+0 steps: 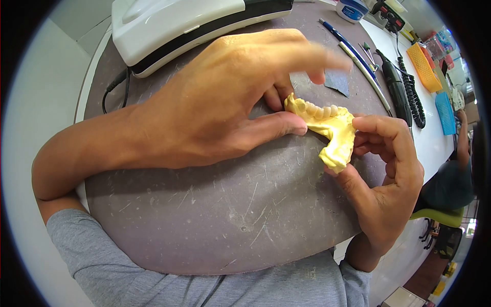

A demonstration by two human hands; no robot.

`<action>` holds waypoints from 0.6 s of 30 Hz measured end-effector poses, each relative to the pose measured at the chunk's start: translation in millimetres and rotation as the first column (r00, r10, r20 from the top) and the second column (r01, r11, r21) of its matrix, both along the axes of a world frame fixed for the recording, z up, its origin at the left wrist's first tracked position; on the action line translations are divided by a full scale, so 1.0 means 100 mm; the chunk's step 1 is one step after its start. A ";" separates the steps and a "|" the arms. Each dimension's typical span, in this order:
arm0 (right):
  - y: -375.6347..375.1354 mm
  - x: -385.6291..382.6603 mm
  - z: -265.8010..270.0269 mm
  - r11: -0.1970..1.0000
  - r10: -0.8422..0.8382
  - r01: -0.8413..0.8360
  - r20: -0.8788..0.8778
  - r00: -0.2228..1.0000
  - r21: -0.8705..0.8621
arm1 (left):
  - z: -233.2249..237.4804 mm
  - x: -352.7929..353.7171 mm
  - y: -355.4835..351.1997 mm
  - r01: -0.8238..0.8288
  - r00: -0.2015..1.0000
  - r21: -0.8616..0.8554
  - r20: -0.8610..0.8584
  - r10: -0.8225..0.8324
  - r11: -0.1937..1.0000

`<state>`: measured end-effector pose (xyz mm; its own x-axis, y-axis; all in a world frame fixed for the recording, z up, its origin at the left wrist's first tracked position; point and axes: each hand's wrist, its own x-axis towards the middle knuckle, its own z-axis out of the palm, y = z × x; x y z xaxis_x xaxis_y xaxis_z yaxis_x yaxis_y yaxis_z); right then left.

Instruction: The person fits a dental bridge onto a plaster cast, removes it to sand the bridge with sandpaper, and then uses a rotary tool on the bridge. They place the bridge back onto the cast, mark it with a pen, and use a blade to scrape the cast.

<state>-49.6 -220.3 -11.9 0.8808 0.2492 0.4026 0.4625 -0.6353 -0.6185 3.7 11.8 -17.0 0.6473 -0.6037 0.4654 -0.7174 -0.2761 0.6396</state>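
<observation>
While the right hand grips a yellow cast of teeth between thumb and curled fingers, closed on its 4 o'clock side, the left hand meets it from 9 o'clock. That hand is half open: its thumb and one bent finger pinch the cast's near end, and the other fingers stretch out over it, the index blurred. The cast sits just right of centre, teeth row turned up, held above a scratched grey mat on the white worktop. At 11 o'clock a white machine rests on the mat. At 1 o'clock lie a dark sheet, a blue pen and a black handpiece with a coiled cord, with an orange basket beyond. Another person sits at 3 o'clock.
</observation>
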 end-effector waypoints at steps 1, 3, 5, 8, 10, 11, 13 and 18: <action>0.00 0.00 0.00 1.000 0.008 -0.008 0.008 1.000 -0.008 | -0.01 0.01 0.01 0.030 0.992 0.056 0.121 -0.036 0.998; 0.00 0.00 0.00 1.000 0.015 -0.014 0.016 1.000 -0.016 | 0.00 0.02 0.02 0.038 0.991 0.082 0.124 -0.048 0.996; -0.01 0.00 -0.01 1.000 0.011 -0.011 0.027 1.000 -0.017 | 0.00 0.02 0.03 0.045 0.990 0.109 0.127 -0.058 0.993; -0.01 0.00 -0.02 0.999 0.023 -0.024 0.060 0.998 0.025 | -0.03 0.01 0.02 0.025 0.994 0.064 0.106 -0.031 0.998; 0.00 -0.05 -0.05 1.000 0.018 -0.021 0.116 0.993 0.022 | -0.04 -0.02 -0.01 -0.022 0.990 -0.098 -0.138 0.008 0.995; -0.01 -0.07 -0.06 1.000 0.013 -0.017 0.169 0.986 0.019 | -0.04 -0.01 -0.02 -0.028 0.991 -0.107 -0.134 0.013 0.994; -0.03 -0.13 -0.09 0.999 0.039 -0.034 0.218 0.975 -0.028 | -0.04 -0.01 -0.03 -0.064 0.888 -0.345 -0.448 -0.104 0.936; 0.08 -0.23 -0.09 0.979 0.141 -0.080 0.338 0.931 -0.189 | -0.09 0.02 -0.04 -0.025 0.911 -0.270 -0.403 -0.090 0.962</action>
